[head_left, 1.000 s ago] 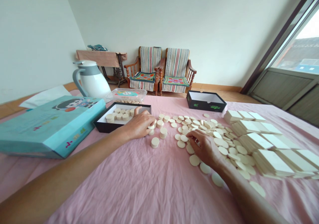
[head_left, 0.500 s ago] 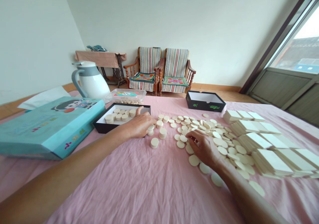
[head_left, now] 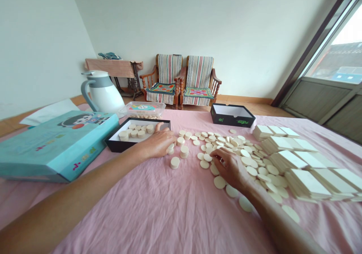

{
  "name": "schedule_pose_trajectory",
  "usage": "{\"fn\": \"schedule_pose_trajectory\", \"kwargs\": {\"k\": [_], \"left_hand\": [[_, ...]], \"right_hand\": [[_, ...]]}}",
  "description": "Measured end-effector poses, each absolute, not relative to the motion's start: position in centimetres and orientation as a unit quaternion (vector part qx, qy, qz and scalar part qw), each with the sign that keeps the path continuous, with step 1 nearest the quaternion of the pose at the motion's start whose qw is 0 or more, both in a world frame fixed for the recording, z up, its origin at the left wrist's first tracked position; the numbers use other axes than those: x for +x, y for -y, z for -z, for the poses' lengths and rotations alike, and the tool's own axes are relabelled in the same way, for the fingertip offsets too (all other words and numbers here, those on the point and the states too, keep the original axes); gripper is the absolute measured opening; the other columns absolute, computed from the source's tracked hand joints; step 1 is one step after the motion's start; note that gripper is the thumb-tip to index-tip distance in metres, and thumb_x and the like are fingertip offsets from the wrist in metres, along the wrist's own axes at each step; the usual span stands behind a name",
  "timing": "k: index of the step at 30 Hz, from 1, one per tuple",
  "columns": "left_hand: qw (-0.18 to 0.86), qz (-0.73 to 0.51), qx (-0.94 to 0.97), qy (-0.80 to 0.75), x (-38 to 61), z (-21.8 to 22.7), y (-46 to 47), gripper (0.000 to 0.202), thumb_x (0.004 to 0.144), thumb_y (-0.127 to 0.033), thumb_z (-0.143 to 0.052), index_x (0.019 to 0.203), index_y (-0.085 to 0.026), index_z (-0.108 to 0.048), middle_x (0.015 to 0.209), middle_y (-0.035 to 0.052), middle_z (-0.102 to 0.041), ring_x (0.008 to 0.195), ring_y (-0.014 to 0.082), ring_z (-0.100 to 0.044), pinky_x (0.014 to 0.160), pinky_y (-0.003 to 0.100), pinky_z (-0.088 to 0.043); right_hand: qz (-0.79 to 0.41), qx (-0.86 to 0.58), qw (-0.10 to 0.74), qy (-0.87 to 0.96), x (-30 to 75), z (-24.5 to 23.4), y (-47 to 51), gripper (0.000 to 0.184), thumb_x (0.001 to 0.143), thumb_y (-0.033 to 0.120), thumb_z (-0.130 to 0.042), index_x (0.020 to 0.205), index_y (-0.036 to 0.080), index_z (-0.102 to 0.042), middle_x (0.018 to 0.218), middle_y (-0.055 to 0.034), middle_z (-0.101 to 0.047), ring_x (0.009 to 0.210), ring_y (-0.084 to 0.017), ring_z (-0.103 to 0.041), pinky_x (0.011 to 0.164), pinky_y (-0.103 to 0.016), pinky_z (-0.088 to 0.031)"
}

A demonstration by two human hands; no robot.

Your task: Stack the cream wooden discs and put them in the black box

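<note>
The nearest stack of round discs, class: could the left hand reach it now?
Probably yes: the left hand is close to the nearest stack, with only pink cloth on its near side, though the hand seems occupied with another stack.

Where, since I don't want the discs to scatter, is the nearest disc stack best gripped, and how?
The nearest disc stack is likely best pinched at opposite edges of its round side, coming from the near side. It stands upright and is short, so squeezing across should hold the layers together; bare tablecloth lies in front, while another stack stands just behind to the right.
</note>
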State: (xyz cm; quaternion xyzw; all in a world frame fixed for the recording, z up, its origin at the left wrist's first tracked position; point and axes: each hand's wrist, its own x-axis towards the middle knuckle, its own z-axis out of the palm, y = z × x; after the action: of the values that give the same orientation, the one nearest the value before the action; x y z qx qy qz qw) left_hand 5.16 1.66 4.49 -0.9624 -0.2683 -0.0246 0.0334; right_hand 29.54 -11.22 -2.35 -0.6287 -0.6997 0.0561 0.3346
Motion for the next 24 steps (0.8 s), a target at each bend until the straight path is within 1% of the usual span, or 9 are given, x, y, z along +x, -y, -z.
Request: {"fn": "schedule_pose_trajectory", "kwargs": {"k": [7, 10, 12, 14, 17, 19, 20, 22, 24], "left_hand": [[0.066, 0.051, -0.960, 0.267, 5.4, -4.4, -1.5, 0.003, 0.071, -0.015, -0.060, 0.073, -0.017, -0.059, 0.077, 0.0024, -0.057, 0.087, 0.0220, -0.051, 0.098, 0.049, -0.023], [0.090, 0.055, -0.959, 0.264, 5.4, -4.1, -1.8, 0.002, 0.072, -0.016, -0.061, 0.070, -0.016, -0.059, 0.077, 0.0029, -0.057, 0.087, 0.0222, -0.051, 0.098, 0.048, -0.022], [0.099, 0.069, -0.958, 0.259, 5.4, -4.0, -1.8, 0.004, 0.073, -0.019, -0.063, 0.074, -0.017, -0.060, 0.078, 0.0027, -0.057, 0.087, 0.0220, -0.050, 0.099, 0.048, -0.022], [0.107, 0.103, -0.956, 0.253, 5.4, -4.1, -1.3, 0.010, 0.075, -0.024, -0.064, 0.082, -0.018, -0.061, 0.084, 0.0033, -0.058, 0.091, 0.0227, -0.050, 0.100, 0.049, -0.021], [0.108, 0.175, -0.946, 0.250, 5.5, -4.2, 0.5, 0.015, 0.082, -0.026, -0.059, 0.095, -0.017, -0.061, 0.095, 0.0053, -0.060, 0.097, 0.0231, -0.050, 0.101, 0.051, -0.019], [0.087, 0.216, -0.946, 0.224, 5.8, -3.8, 2.4, 0.014, 0.087, -0.021, -0.051, 0.097, -0.017, -0.060, 0.096, 0.0056, -0.061, 0.096, 0.0212, -0.051, 0.099, 0.048, -0.023], [0.070, 0.226, -0.950, 0.205, 5.9, -3.4, 3.5, 0.014, 0.089, -0.021, -0.049, 0.095, -0.017, -0.061, 0.094, 0.0053, -0.061, 0.095, 0.0205, -0.051, 0.097, 0.045, -0.026], [0.031, 0.216, -0.958, 0.185, 6.2, -2.2, 5.6, 0.014, 0.090, -0.022, -0.048, 0.089, -0.016, -0.060, 0.088, 0.0053, -0.060, 0.090, 0.0196, -0.051, 0.091, 0.040, -0.033], [-0.010, 0.185, -0.970, 0.160, 6.4, -0.7, 7.3, 0.015, 0.090, -0.018, -0.046, 0.081, -0.015, -0.059, 0.082, 0.0041, -0.058, 0.081, 0.0177, -0.050, 0.083, 0.036, -0.037]], "right_hand": [[-0.058, -0.626, 0.333, 0.703, 29.6, 2.6, 11.3, 0.015, 0.082, 0.015, -0.046, 0.084, 0.020, -0.060, 0.081, -0.0013, -0.061, 0.070, -0.014, -0.056, 0.064, -0.026, -0.040], [-0.053, -0.623, 0.335, 0.705, 29.6, 2.6, 11.2, 0.015, 0.082, 0.015, -0.046, 0.084, 0.020, -0.060, 0.081, -0.0016, -0.061, 0.069, -0.014, -0.055, 0.064, -0.025, -0.040], [-0.047, -0.622, 0.337, 0.705, 29.6, 2.6, 11.2, 0.015, 0.082, 0.015, -0.046, 0.084, 0.020, -0.061, 0.081, -0.0019, -0.062, 0.068, -0.014, -0.055, 0.064, -0.025, -0.040], [-0.043, -0.620, 0.340, 0.706, 29.6, 2.4, 11.2, 0.015, 0.082, 0.015, -0.047, 0.084, 0.020, -0.061, 0.080, -0.0022, -0.062, 0.067, -0.014, -0.055, 0.063, -0.025, -0.040], [-0.035, -0.616, 0.350, 0.705, 29.5, 2.1, 11.3, 0.015, 0.082, 0.016, -0.046, 0.082, 0.019, -0.061, 0.080, -0.0032, -0.062, 0.068, -0.014, -0.056, 0.063, -0.025, -0.041], [-0.030, -0.617, 0.354, 0.702, 29.5, 2.0, 11.3, 0.015, 0.083, 0.016, -0.046, 0.082, 0.019, -0.061, 0.079, -0.0036, -0.062, 0.069, -0.015, -0.056, 0.064, -0.025, -0.042], [-0.027, -0.618, 0.356, 0.700, 29.6, 2.1, 11.2, 0.016, 0.083, 0.016, -0.046, 0.082, 0.019, -0.062, 0.079, -0.0038, -0.062, 0.069, -0.015, -0.057, 0.064, -0.025, -0.042], [-0.017, -0.620, 0.361, 0.697, 29.7, 2.2, 11.1, 0.016, 0.083, 0.016, -0.046, 0.084, 0.019, -0.062, 0.080, -0.0044, -0.062, 0.072, -0.016, -0.057, 0.067, -0.026, -0.043], [0.005, -0.628, 0.366, 0.687, 30.0, 2.4, 11.0, 0.017, 0.083, 0.017, -0.046, 0.087, 0.018, -0.063, 0.084, -0.0057, -0.063, 0.076, -0.017, -0.058, 0.071, -0.028, -0.044]]}}
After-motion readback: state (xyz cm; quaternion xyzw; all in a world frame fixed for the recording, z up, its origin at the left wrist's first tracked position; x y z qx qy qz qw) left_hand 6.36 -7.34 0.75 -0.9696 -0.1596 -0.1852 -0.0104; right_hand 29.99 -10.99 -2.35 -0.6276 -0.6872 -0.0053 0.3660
